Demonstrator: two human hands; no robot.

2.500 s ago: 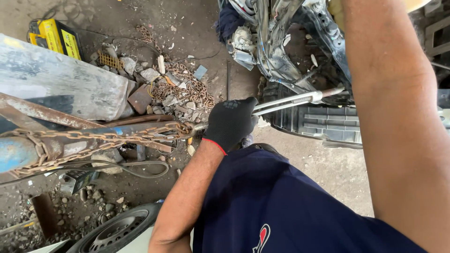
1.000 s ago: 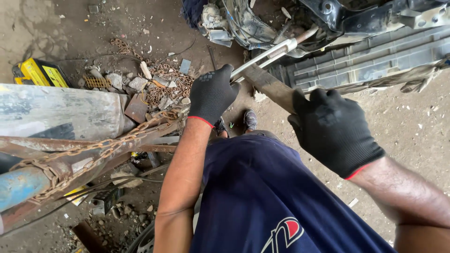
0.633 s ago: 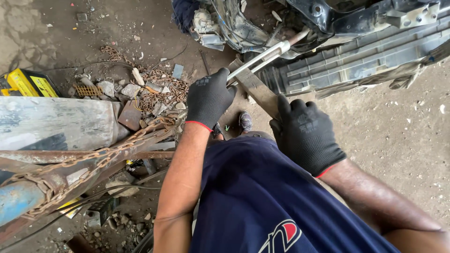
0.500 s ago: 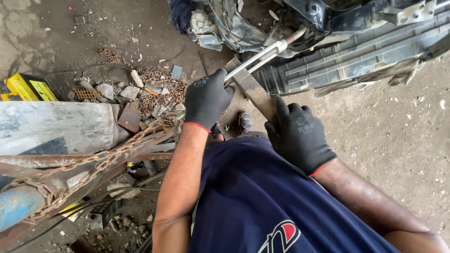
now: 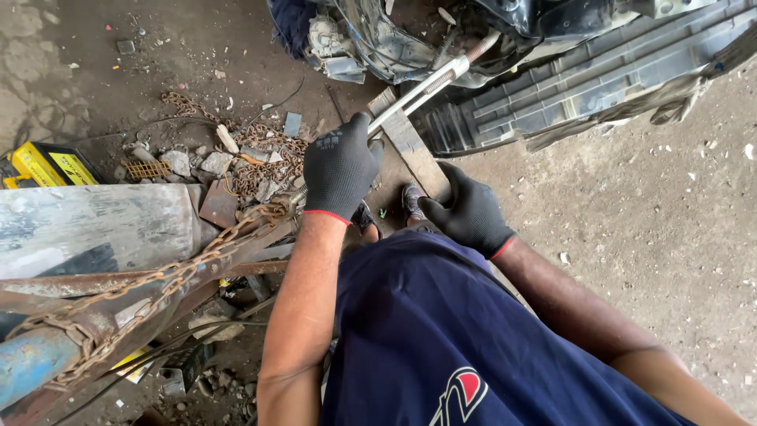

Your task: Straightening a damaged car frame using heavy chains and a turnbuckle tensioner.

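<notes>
- Grip: left hand (image 5: 341,167), in a black knit glove with a red cuff, is closed around the long silver steel bar (image 5: 422,85), which slants from frame centre to the wrecked dark car body (image 5: 552,55) at top.
- Right hand (image 5: 467,213), gloved alike, is half open, holding nothing, its fingers touching the flat rusty metal strip (image 5: 410,146) beneath the bar.
- Advice: a second grip lower on the bar would likely steady it.
- Obstructions: rusty chain (image 5: 158,276) and scrap beams at left.
- Open room: bare concrete floor (image 5: 670,237) at right.
</notes>
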